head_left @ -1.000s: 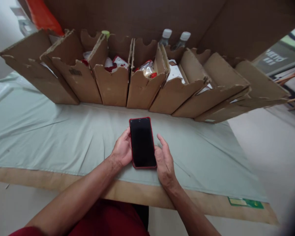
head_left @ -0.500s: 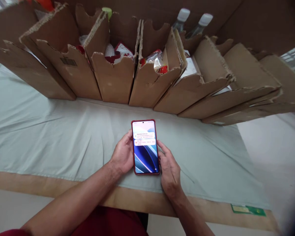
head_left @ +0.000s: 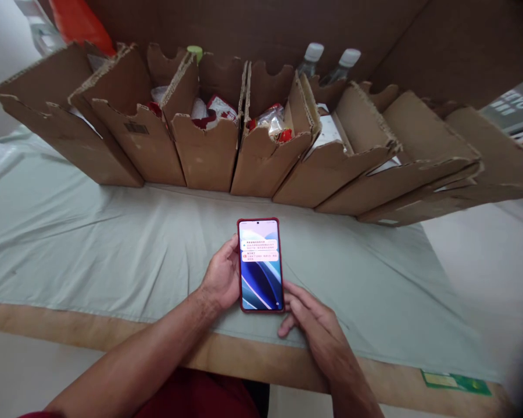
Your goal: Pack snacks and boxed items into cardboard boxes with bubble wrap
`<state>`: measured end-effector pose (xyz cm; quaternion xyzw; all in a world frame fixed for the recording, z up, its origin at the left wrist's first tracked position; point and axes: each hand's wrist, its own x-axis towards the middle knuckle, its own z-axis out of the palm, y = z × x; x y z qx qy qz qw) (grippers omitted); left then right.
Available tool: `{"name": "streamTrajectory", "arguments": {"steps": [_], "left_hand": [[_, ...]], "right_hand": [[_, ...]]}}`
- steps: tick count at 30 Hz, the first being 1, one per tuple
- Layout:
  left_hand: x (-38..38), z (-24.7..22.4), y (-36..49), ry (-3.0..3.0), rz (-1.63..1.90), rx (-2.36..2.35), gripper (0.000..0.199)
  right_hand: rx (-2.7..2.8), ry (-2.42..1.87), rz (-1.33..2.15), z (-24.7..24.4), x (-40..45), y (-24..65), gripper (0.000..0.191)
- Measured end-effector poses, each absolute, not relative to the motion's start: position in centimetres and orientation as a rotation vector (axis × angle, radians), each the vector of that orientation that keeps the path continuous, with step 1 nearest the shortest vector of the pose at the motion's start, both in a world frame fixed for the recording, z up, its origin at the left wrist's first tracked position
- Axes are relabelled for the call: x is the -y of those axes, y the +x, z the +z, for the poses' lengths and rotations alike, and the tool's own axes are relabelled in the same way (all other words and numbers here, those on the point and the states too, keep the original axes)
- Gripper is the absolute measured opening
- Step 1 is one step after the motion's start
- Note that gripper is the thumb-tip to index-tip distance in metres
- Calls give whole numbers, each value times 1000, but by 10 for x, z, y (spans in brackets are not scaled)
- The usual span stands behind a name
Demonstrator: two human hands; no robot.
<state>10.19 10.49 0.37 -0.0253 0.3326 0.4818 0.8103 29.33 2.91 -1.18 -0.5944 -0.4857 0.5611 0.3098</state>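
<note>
A smartphone in a dark red case is held upright, its lit screen facing me. Two notification boxes lie across a blue and pink wallpaper. My left hand grips its left edge, thumb along the side and the other fingers hidden behind it. By the lower right corner is my right hand, with fingers apart and extended toward the phone. Its fingertips come close to the case; whether they touch it I cannot tell.
Several cardboard bins stand in a row behind the phone, some holding wrapped packets. Bottles with white caps rise behind them. A pale green cloth covers the table, and a green card lies at its front right edge.
My right hand has slid down and away from the phone's right side, its fingers spreading. The left hand keeps its hold. The whole view has shifted slightly.
</note>
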Motion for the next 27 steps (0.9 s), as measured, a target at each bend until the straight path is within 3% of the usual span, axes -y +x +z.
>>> {"name": "streamTrajectory", "arguments": {"steps": [5,10,15,21,27], "left_hand": [[-101,3,102,-24,1023,-700,35],[-99,12,105,-18,983,-732,47],[-91,12,106,134,915,-691,45],[-85,9,106,198,891,-770,49],[-85,14,108,216,852,-824,50]], "right_hand": [[1201,-1455,1622,-10,-3,288,62],[1132,-1408,1581,-10,0,283,51],[920,-1384,1611,-5,12,307,51],[672,-1622,1266,6,49,392,63],[559,-1739,888,6,30,501,43]]}}
